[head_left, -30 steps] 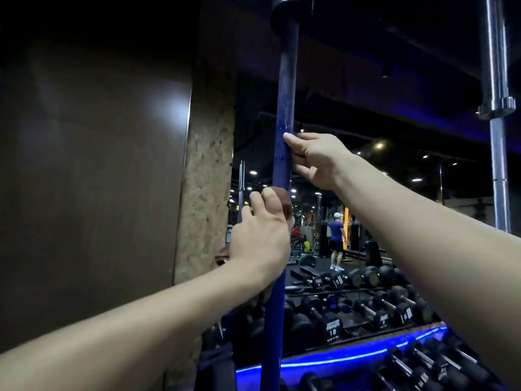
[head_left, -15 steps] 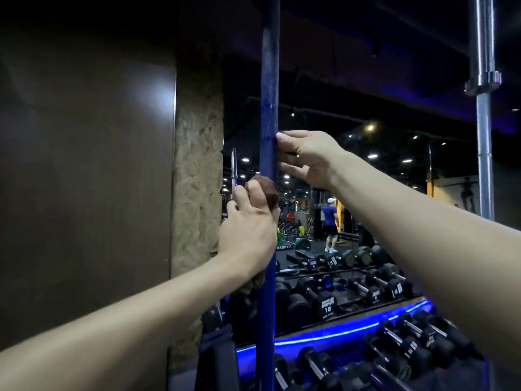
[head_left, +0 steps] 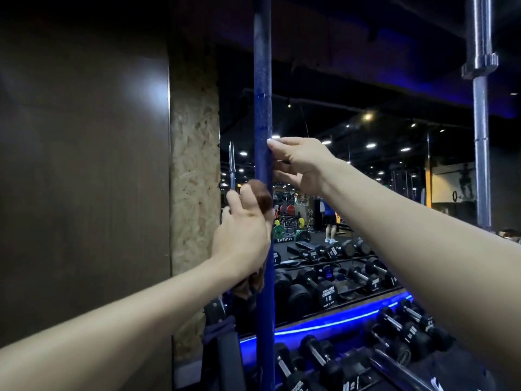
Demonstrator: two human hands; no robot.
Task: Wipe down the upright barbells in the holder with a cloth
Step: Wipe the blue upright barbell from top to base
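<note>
A blue barbell stands upright in the middle of the view, running out of frame at top and bottom. My left hand grips a brown cloth wrapped around the bar at about mid-height; more cloth hangs below the wrist. My right hand holds the same bar just above, fingers curled round its right side. A silver barbell with a collar stands upright at the far right. The holder is out of sight.
A dark wood panel and a chipboard pillar fill the left. Behind the bars a mirror reflects the gym. Several black dumbbells sit on a blue-lit rack below. A dark strap hangs at lower centre.
The view has tilted down and the bar's top end has left the frame. My left hand with the cloth has slid slightly up, closer to my right hand, which keeps its hold.
</note>
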